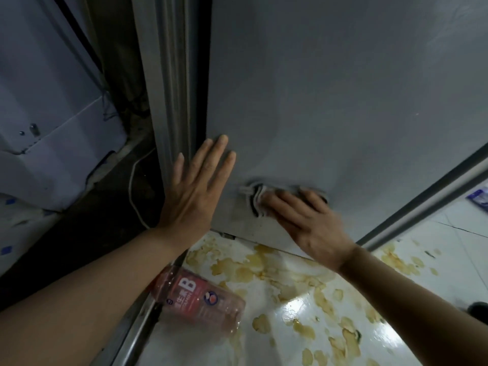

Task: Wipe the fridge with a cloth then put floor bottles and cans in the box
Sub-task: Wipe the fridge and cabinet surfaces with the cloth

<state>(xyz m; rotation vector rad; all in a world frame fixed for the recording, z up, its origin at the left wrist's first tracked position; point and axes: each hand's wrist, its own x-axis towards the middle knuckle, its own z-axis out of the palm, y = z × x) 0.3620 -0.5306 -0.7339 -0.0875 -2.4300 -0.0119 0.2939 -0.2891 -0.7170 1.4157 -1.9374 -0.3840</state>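
Note:
The grey fridge side panel [330, 88] fills the upper right of the head view. My right hand [303, 220] presses a grey striped cloth [257, 195] flat against the panel near its bottom edge. My left hand [196, 188] lies flat with fingers spread on the panel's left corner, holding nothing. A clear pink drink bottle [200, 299] with a large "B" on its label lies on its side on the floor below my left forearm.
The white tiled floor [303, 326] carries many yellow-brown stains. A dark gap [118, 194] with a white cable runs left of the fridge, beside a white panel [47, 114]. A blue-and-white packet [479, 198] lies at the right edge.

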